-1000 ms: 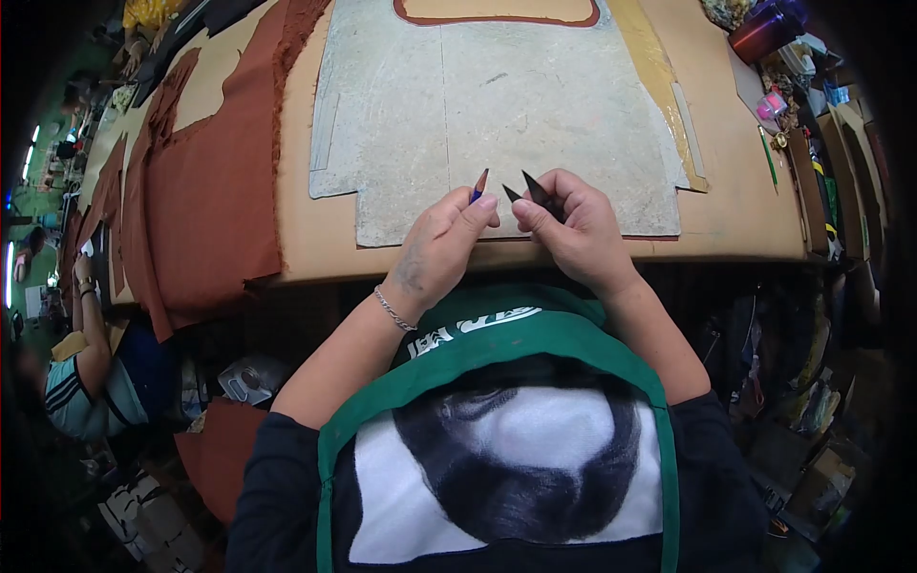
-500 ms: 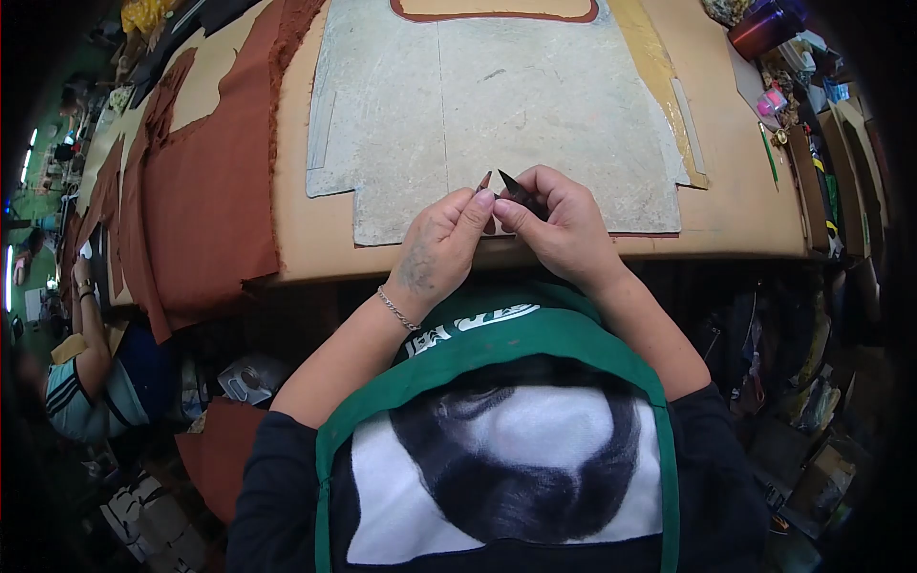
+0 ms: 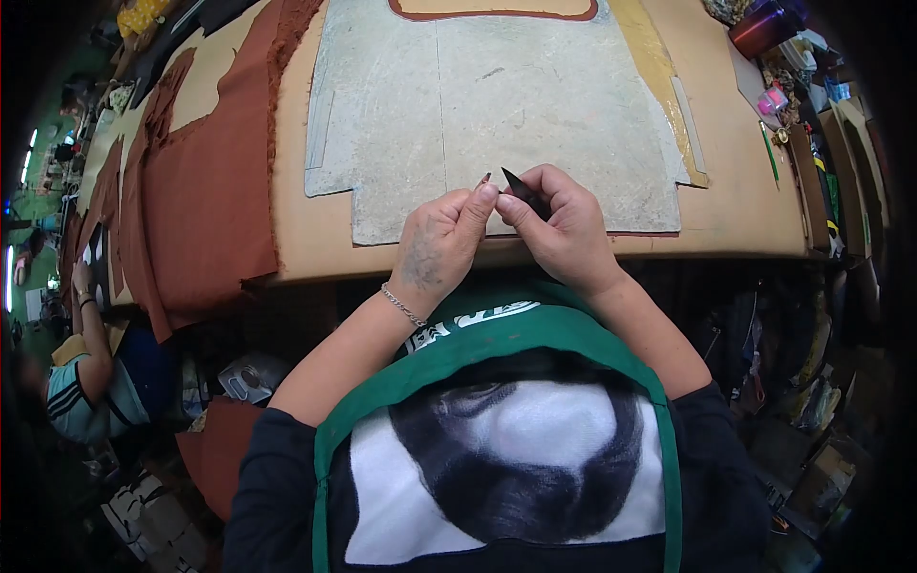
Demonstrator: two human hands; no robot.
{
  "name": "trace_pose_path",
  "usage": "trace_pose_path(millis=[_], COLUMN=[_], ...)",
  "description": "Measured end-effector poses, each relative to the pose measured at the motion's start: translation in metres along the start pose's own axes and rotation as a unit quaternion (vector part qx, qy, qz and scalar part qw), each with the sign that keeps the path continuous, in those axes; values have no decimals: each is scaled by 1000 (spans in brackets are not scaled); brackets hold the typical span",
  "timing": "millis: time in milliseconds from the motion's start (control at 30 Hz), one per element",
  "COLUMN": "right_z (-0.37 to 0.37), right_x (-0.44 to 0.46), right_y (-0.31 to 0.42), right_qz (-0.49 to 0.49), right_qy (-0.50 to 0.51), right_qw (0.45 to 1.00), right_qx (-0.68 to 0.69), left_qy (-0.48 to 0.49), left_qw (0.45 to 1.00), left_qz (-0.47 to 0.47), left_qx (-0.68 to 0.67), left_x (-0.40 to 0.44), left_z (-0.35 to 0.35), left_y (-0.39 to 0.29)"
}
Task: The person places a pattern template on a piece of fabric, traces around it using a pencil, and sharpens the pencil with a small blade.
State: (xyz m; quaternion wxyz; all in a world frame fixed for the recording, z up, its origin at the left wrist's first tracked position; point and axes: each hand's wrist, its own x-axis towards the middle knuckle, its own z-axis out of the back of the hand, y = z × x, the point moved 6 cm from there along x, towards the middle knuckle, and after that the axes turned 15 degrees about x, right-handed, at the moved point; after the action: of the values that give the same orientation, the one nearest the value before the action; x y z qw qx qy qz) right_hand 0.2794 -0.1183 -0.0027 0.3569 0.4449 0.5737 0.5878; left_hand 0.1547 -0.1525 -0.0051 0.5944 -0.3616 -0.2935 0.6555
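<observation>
Both my hands meet over the near edge of a pale grey template point(image 3: 535, 115) that lies on the tan tabletop. My left hand point(image 3: 441, 229) is closed, its thumb and fingers pinching a thin, brownish pointed piece point(image 3: 487, 178); only its tip shows, so its kind is unclear. In my right hand point(image 3: 564, 224) is a knife point(image 3: 521, 190), gripped with its black pointed blade angled up and left. The right thumb reaches across beside the left thumb. Most of the knife's handle is hidden by the fingers.
Reddish-brown sheet material point(image 3: 210, 181) hangs over the table's left edge. A green pencil-like stick point(image 3: 770, 153) and a dark tumbler point(image 3: 764, 29) lie to the right, near cardboard boxes point(image 3: 845, 172). Another person point(image 3: 105, 372) works at the far left.
My hands stay almost in place. The knife blade shifts slightly, and the brown bit visible between my hands below the thumbs is no longer seen.
</observation>
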Motion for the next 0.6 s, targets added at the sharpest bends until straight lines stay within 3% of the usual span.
trace_pose_path(millis=[200,500,600], right_z=[1,0,1], right_x=[0,0,0], right_y=[-2,-6,-4], right_qz=[16,-17,-14], right_qy=[-8,7,11], right_qw=[999,999,1000], right_qx=[32,38,16], left_qy=[22,13,34], left_qw=[1000,995,997], left_qz=[18,-85,-62], left_qx=[-4,-56,-43], left_x=[1,-2,-4], left_z=[-3,-5,-4], left_y=[5,-4,-1])
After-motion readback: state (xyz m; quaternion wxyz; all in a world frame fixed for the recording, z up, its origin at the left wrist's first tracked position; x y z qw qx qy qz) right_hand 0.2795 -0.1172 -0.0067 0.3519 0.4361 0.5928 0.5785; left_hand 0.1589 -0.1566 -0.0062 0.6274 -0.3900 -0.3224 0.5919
